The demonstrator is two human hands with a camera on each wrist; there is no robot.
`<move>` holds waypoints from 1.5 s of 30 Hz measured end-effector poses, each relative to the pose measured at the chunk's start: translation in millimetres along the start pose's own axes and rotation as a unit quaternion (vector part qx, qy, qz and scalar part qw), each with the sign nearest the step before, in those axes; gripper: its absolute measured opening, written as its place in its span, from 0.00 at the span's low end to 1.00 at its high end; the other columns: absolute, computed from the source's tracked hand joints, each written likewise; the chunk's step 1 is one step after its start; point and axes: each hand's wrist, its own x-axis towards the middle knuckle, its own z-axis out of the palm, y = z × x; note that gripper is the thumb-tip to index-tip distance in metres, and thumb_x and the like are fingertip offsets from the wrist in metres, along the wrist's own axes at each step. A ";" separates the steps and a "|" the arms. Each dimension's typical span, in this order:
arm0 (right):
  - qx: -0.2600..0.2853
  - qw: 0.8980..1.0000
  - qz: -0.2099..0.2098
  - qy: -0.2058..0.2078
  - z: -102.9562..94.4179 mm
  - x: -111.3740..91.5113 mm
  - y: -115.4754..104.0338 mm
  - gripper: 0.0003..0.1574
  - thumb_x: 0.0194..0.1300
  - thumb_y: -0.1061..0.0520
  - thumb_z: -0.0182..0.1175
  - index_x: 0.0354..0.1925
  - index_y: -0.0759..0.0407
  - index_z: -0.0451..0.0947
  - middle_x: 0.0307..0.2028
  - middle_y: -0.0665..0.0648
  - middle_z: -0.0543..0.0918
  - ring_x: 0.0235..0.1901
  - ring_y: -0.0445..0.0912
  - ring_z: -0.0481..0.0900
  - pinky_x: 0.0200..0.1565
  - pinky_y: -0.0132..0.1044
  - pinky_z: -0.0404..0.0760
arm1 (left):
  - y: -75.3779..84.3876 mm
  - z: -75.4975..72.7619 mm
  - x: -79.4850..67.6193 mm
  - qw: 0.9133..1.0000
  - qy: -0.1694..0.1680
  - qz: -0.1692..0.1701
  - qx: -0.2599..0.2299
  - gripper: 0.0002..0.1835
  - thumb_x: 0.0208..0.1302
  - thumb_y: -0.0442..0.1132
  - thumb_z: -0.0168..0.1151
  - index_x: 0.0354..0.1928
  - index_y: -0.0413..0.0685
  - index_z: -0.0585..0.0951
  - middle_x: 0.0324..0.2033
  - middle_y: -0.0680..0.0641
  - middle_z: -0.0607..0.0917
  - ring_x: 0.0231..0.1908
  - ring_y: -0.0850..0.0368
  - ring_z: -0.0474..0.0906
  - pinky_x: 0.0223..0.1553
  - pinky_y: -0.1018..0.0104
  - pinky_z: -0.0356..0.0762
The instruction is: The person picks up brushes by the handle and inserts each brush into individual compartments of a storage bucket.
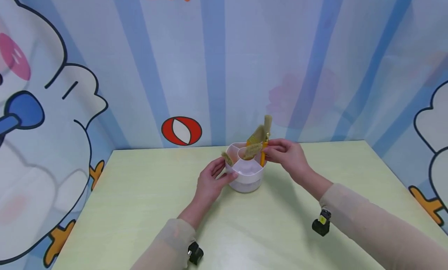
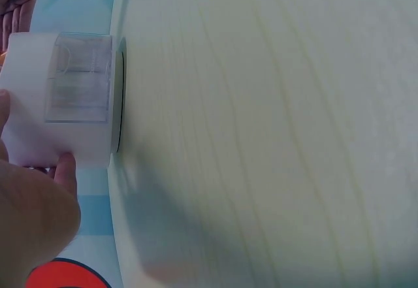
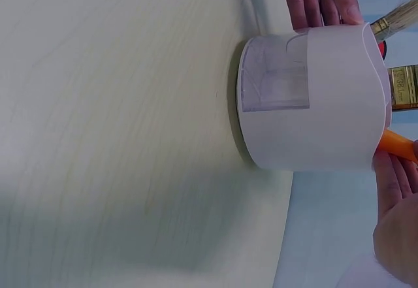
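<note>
A round white desk organizer (image 1: 246, 180) with several compartments stands upright on the table. My left hand (image 1: 210, 180) grips its left side near the rim, with the thumb at the front. At the right rim my right hand (image 1: 288, 157) pinches the orange handle of a paintbrush (image 1: 263, 157), whose bristles point up and whose lower end is inside the right part of the organizer. Several other paintbrushes, such as a wide brush (image 1: 257, 135), stand in the compartments. In the right wrist view the orange handle (image 3: 397, 145) shows at the rim, beside a flat brush (image 3: 405, 87).
The pale wood-grain table (image 1: 147, 196) stretches to both sides and in front of the organizer. Close behind it hangs a blue striped backdrop (image 1: 238, 68) with cartoon figures. A clear drawer (image 2: 78, 79) sits low in the organizer's wall.
</note>
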 end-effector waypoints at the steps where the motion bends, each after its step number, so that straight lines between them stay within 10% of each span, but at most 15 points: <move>1: 0.005 1.000 0.002 0.000 -0.7 -0.2 0.0 0.25 0.76 0.66 0.64 0.65 0.78 0.74 0.44 0.55 0.92 0.41 0.41 0.92 0.52 0.44 0.90 | 0.0 -0.1 0.2 1.000 0.000 -0.003 0.001 0.37 0.67 0.39 0.78 0.75 0.45 0.74 0.74 0.43 0.76 0.75 0.43 0.70 0.70 0.48 0.76; 45: -0.089 0.994 0.045 -0.034 5.4 23.1 -10.7 0.18 0.74 0.62 0.68 0.54 0.76 0.80 0.47 0.69 0.91 0.41 0.50 0.93 0.49 0.44 0.92 | -0.9 -12.0 2.4 1.000 0.019 -0.001 0.003 0.37 0.65 0.37 0.79 0.74 0.44 0.75 0.73 0.41 0.78 0.75 0.42 0.71 0.69 0.48 0.76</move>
